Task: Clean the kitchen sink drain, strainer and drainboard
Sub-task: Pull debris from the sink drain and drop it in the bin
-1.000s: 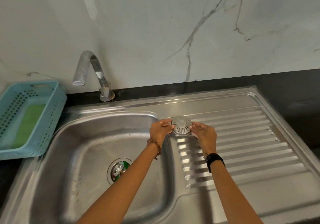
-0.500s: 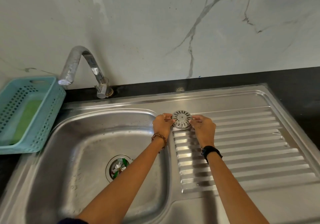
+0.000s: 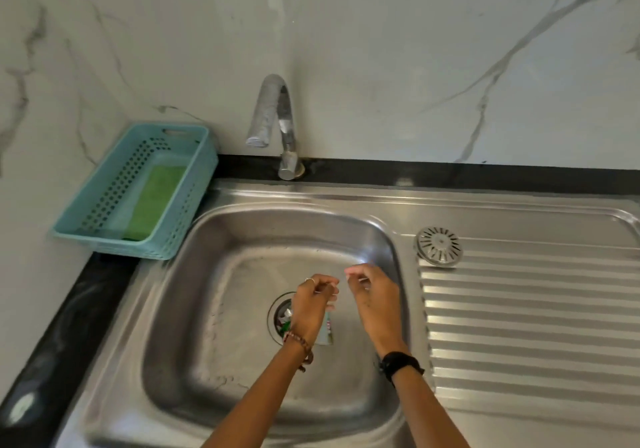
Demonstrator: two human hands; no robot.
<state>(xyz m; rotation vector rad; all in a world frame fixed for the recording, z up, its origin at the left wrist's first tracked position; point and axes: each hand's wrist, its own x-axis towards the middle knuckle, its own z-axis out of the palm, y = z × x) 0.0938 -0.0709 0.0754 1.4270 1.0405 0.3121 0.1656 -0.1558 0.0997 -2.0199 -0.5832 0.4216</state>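
The round slotted metal strainer (image 3: 439,246) lies alone at the near-left corner of the ribbed drainboard (image 3: 540,312). Both my hands hover inside the steel sink basin (image 3: 221,312). My left hand (image 3: 313,304), fingers loosely curled, is right above the open drain (image 3: 277,316) and hides part of it. Green and white litter scraps (image 3: 327,330) sit in the drain under that hand; whether the fingers touch them is hidden. My right hand (image 3: 375,304) hangs beside it, to the right, fingers bent and holding nothing.
A curved chrome tap (image 3: 277,118) stands behind the basin against the marble wall. A light-blue perforated basket (image 3: 194,184) with a green scrub pad (image 3: 156,198) sits on the black counter at the left.
Both hands let go of the strainer, left it on the drainboard, and moved down-left into the basin over the drain. My view has swung left.
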